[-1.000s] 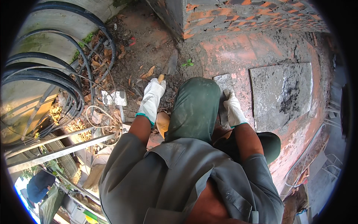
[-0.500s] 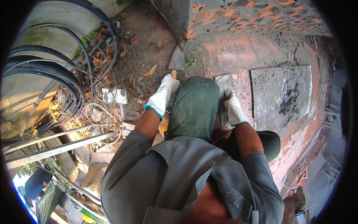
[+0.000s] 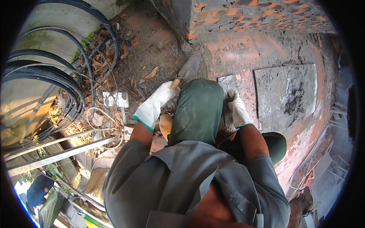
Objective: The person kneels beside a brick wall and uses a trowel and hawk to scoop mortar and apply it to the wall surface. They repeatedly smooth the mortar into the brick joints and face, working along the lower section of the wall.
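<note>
My left hand (image 3: 161,99), in a white glove with a green cuff, is closed round the wooden handle of a pointing trowel (image 3: 190,67). Its grey blade points up and to the right, over dirt beyond my left knee. My right hand (image 3: 239,111), gloved the same way, grips the handle of a rectangular plastering trowel (image 3: 227,82), whose long flat blade lies beside my right leg near the reddish floor. Right of that hand lies a square grey board (image 3: 270,95) with wet mortar (image 3: 295,99) spread and heaped on it.
Coiled black hoses (image 3: 45,70) and dry leaves fill the left side. A white-splashed flat piece (image 3: 121,99) lies among the debris, above metal bars (image 3: 64,154). A brick wall (image 3: 258,17) stands ahead. Another person (image 3: 38,192) is at the lower left.
My left hand has shifted left and slightly nearer, and its trowel has tilted so the blade points up and right. My right hand and its trowel stay nearly in place.
</note>
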The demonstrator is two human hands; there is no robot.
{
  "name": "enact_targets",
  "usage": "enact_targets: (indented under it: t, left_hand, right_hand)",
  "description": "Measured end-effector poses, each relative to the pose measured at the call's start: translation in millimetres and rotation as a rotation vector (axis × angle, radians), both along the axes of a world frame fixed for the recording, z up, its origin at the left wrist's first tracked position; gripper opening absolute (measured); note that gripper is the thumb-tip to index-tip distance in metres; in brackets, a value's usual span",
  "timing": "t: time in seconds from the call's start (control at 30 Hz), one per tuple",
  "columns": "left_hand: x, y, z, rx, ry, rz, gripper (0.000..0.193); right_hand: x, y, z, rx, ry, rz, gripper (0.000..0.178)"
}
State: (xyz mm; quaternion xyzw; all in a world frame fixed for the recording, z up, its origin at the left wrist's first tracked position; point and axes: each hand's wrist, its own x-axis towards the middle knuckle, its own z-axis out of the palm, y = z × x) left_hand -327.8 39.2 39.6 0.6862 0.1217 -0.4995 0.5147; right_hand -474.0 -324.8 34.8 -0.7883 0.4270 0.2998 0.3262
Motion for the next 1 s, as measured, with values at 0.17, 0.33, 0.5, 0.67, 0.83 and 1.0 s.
enact_targets:
  t: [0.17, 0.33, 0.5, 0.67, 0.83, 1.0]
  left_hand:
    - [2.3, -18.3, -62.3, -0.02, -0.026, 0.28, 0.015]
    - [-14.3, 50.5, -32.6, -0.274, 0.165, 0.909, 0.007]
    - [-6.9, -1.9, -22.6, 0.053, -0.28, 0.168, 0.019]
    - [-9.2, -23.1, -40.1, 0.055, -0.152, 0.184, 0.028]
    - [-20.5, 16.0, -16.4, 0.202, 0.002, 0.383, 0.03]
    - [5.6, -21.5, -15.8, 0.23, -0.329, -0.274, 0.033]
  right_hand:
    - [4.6, -7.4, -16.6, -0.044, 0.156, 0.052, 0.079]
    - [-4.5, -9.9, -25.3, 0.001, 0.093, 0.013, 0.08]
    - [-1.6, -12.8, -29.2, -0.04, 0.115, 0.054, 0.08]
    - [-1.6, -12.4, -27.3, 0.044, 0.116, -0.017, 0.079]
    - [-4.3, -11.7, -23.8, 0.044, 0.03, -0.005, 0.079]
    - [-0.4, -10.6, -24.4, -0.026, 0.126, 0.055, 0.079]
